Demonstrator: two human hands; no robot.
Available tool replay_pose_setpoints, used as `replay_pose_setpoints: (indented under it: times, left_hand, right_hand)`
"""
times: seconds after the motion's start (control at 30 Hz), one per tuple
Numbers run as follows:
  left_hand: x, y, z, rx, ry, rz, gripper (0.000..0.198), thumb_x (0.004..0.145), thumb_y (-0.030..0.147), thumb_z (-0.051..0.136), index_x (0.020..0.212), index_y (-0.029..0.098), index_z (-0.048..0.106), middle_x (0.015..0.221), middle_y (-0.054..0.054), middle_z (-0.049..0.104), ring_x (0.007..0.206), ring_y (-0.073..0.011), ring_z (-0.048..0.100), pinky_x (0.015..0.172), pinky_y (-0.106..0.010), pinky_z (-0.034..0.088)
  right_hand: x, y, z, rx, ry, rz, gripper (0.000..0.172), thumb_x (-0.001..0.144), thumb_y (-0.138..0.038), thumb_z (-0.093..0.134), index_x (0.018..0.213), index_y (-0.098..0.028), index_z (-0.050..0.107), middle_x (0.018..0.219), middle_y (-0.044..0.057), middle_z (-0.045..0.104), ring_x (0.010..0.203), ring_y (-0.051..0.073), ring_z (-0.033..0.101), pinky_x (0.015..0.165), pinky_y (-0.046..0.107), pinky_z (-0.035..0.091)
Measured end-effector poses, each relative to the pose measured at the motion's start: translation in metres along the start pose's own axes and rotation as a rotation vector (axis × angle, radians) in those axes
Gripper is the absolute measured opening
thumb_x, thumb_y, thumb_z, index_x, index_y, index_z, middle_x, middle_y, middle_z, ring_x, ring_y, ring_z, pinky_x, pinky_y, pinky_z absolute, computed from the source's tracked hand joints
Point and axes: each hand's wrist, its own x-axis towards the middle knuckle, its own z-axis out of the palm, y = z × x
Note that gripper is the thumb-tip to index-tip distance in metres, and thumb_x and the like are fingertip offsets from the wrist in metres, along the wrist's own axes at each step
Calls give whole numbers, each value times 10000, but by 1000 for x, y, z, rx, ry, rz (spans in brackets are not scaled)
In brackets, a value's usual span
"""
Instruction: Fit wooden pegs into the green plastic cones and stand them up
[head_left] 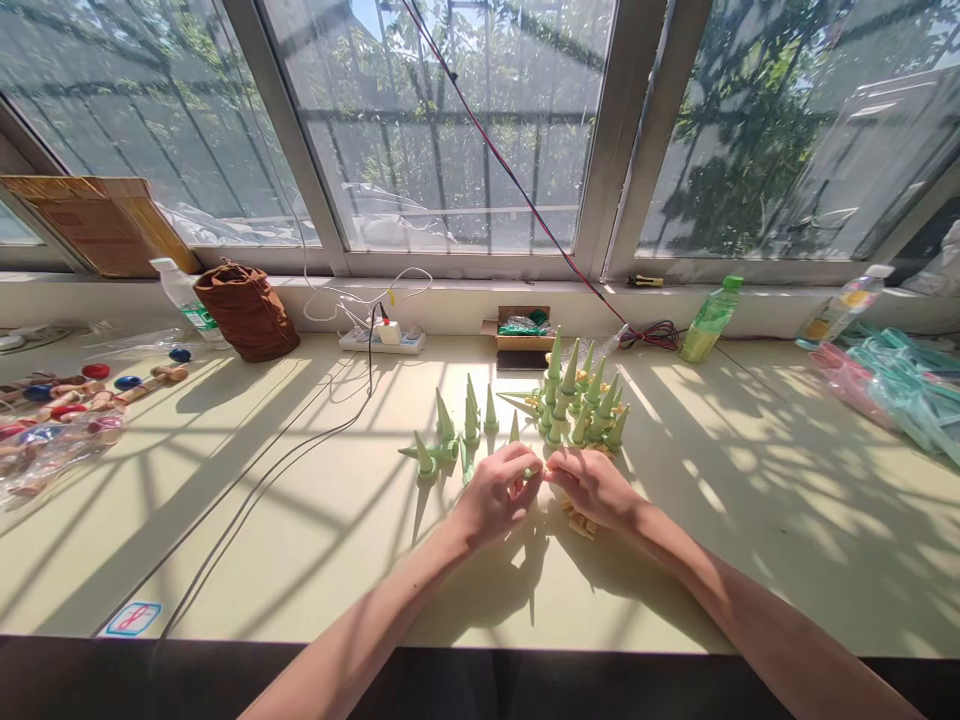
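Note:
My left hand (499, 487) is closed around a small green piece (529, 472), probably one of the pointed cones, mostly hidden by the fingers. My right hand (594, 486) is pinched shut, its fingertips meeting the left hand's; what they grip is too small to make out. Just beyond the right hand stands a dense group of green cones (570, 370) with yellow bits among them. Several more green cones (444, 418) are beyond the left hand, mostly upright, one lying on its side. Small pale wooden pieces (579, 520) lie partly under my right hand.
On the left lie wooden toys with red and blue balls (95, 371), a brown cloth bag (247, 312) and a bottle (187, 297). A power strip (384, 340), a small open box (525, 335), a green bottle (711, 320) and plastic bags (900, 380) line the back. A black cable (277, 468) crosses the table.

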Motion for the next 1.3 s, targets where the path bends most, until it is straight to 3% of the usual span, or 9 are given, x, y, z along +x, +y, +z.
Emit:
replay_pose_setpoints:
  times: [0.4,0.63,0.83,0.97,1.13,1.3]
  left_hand:
    - [-2,-1,-1,-68,-14,-33,60,849,99,565,851,132,615,896,-56,597,597,-83,539,520,-200,472]
    - [0,4,0,-79,18,-66,77,896,181,562,868,133,616,874,-47,585,540,-70,534,484,-206,472]
    - [1,2,2,-145,58,-101,188,895,197,548,1070,149,596,962,-78,632,591,-102,584,494,-226,517]
    - [1,-2,4,-219,73,-149,303,886,180,553,1188,152,561,953,-85,653,691,-147,627,582,-274,575]
    - [1,-5,4,-269,72,-213,223,933,233,516,1122,149,600,810,-47,632,651,-145,607,562,-273,568]
    - [1,-1,4,-149,31,-202,171,943,250,514,1037,142,606,783,-34,608,597,-121,540,529,-242,505]
  right_hand:
    - [0,1,2,-9,4,4,326,1029,-291,358,749,-185,487,663,-22,451,570,108,357,559,250,291]
    - [0,1,2,71,10,56,367,1031,-349,351,729,-186,480,650,-25,448,573,112,364,555,247,309]
    - [3,0,0,143,87,122,356,1021,-382,400,764,-178,539,644,-22,494,569,114,426,558,242,334]
    - [4,0,0,105,164,124,353,1014,-347,403,712,-183,488,618,-23,485,540,109,406,539,248,321]
    - [3,2,1,91,292,158,358,1010,-340,406,679,-205,406,568,-35,457,496,105,386,506,252,313]
    - [4,-5,-1,84,274,108,304,1011,-325,407,761,-191,518,618,-5,540,516,128,472,510,265,385]
